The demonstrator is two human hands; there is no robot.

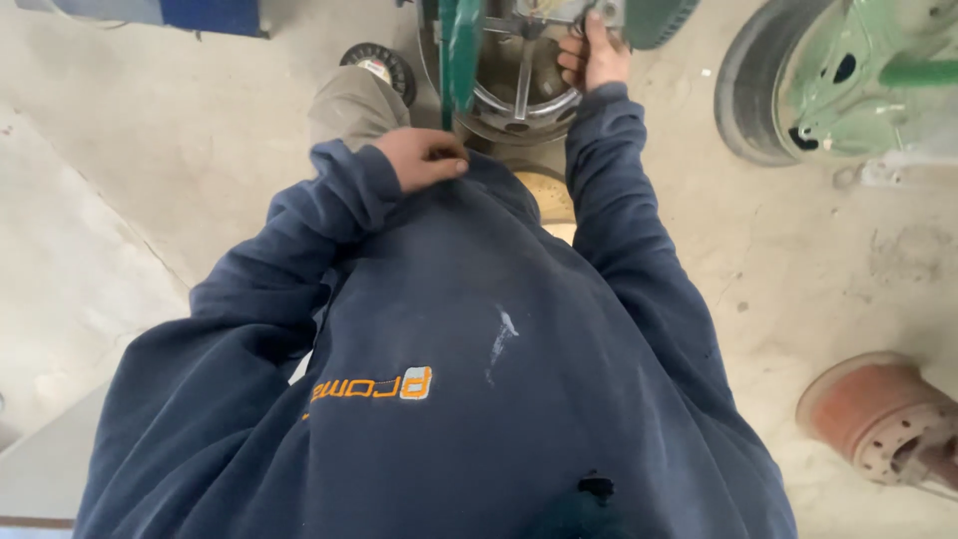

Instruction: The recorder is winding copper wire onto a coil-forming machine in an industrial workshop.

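Top centre of frame: right hand [595, 55] curled around the edge of a grey metal part on the green machine [461, 50], just above the silver wheel rim [519, 100]. Left hand [427, 158] rests loosely closed against the navy hoodie [469, 379] (holding nothing visible). Rusty red hub [878, 414] lower right; tyre [758, 90] upper right.

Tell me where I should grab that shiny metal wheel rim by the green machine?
Probably by its curved outer edge. The shiny wheel rim faces up toward the camera, with its rounded lip showing at the bottom, so coming from the near side seems easiest. The right hand already grips by its upper right; the left hand rests on the sweater.
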